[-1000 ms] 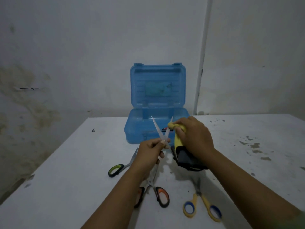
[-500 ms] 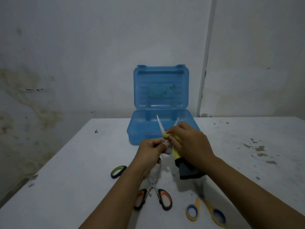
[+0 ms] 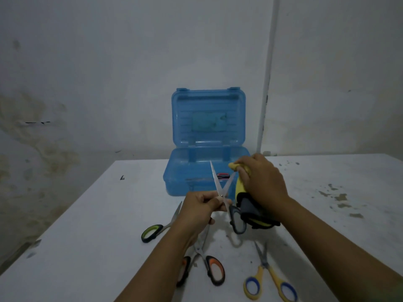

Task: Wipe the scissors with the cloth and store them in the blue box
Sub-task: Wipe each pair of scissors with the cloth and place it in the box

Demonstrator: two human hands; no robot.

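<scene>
My left hand (image 3: 201,209) grips a pair of grey-handled scissors (image 3: 220,188) near the pivot, blades spread and pointing up, one grey handle loop (image 3: 237,222) hanging below. My right hand (image 3: 262,182) clutches a yellow and dark grey cloth (image 3: 242,188) around the tip of the right blade. Behind them the blue box (image 3: 187,179) stands open, lid upright against the wall, with something red inside. On the table lie green-handled scissors (image 3: 152,232), orange-handled scissors (image 3: 214,269) and yellow-and-blue-handled scissors (image 3: 270,282).
The white table (image 3: 98,225) has dark stains at its right side (image 3: 340,197) and a small dark speck (image 3: 122,177) on the left. A stained wall with a vertical white pipe (image 3: 266,83) rises just behind the table.
My right hand with the cloth has slid from low between the blades, near the pivot, up along the right blade to its tip. My left hand keeps holding the scissors.
</scene>
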